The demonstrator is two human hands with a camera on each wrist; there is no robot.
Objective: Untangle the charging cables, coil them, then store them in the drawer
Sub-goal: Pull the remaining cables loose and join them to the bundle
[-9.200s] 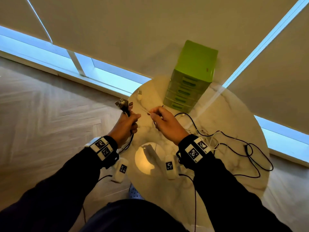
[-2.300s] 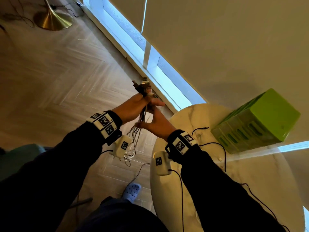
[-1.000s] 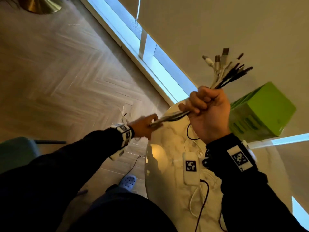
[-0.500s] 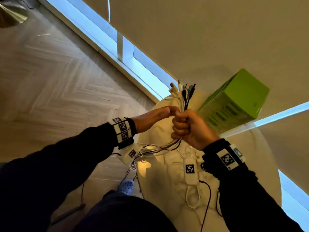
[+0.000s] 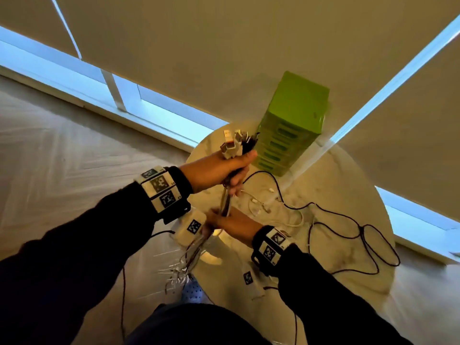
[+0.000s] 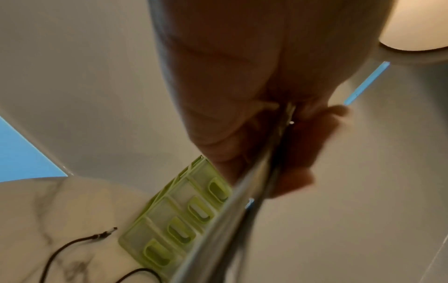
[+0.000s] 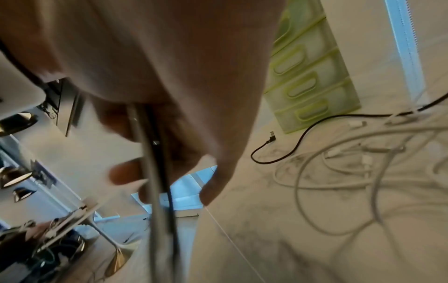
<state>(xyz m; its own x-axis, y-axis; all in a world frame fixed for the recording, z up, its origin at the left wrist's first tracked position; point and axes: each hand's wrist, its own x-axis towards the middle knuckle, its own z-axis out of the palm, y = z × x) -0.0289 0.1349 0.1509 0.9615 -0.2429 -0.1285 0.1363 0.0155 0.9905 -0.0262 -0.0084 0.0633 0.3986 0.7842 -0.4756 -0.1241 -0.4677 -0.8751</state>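
Marble tabletop (image 5: 323, 245) carries loose cables (image 5: 336, 220); left hand (image 5: 219, 168) clamps the cable bundle (image 5: 225, 202) near its plugs, right hand's (image 5: 234, 224) grip encircles it lower; hanging ends could snag or re-knot.

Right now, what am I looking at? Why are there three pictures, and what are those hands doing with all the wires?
No machine here: a person wears three cameras. The big picture comes from the head, the other two from each wrist, looking along the fingers. The left hand grips a bundle of charging cables near the plugs. The right hand holds the same bundle lower down, and its loose ends hang past the table's edge. On the round marble table lie more loose cables, white and black, beside a green set of drawers, all shut.
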